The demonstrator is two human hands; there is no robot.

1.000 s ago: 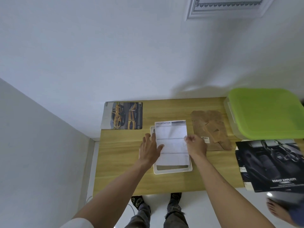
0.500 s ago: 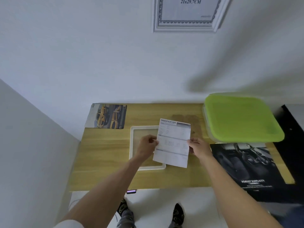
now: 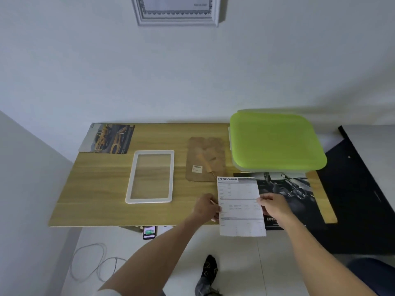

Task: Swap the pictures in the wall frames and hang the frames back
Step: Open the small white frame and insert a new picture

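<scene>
Both my hands hold a white "SPECIFICATION" sheet point(image 3: 240, 207) above the table's front right. My left hand point(image 3: 206, 208) pinches its left edge and my right hand point(image 3: 274, 205) pinches its right edge. A white picture frame point(image 3: 130, 184) lies flat on the wooden table point(image 3: 96, 189), left of the sheet, with bare glass and no picture in it. Its brown backing board point(image 3: 206, 159) lies between the frame and the sheet. A yellow car picture point(image 3: 108, 138) lies at the table's back left corner. A dark car-interior poster point(image 3: 292, 193) lies under my right hand. A second white frame point(image 3: 175, 12) hangs on the wall above.
A green-lidded plastic box point(image 3: 275, 141) stands at the table's back right. A black surface point(image 3: 363, 189) adjoins the table on the right. On the floor below the front edge lie a phone point(image 3: 149, 232) and a looped cable point(image 3: 92, 263). My socked foot point(image 3: 208, 272) stands near the table.
The sheet has been lifted off the white frame and carried to the right, over the dark poster. The frame now lies uncovered, and the backing board shows again.
</scene>
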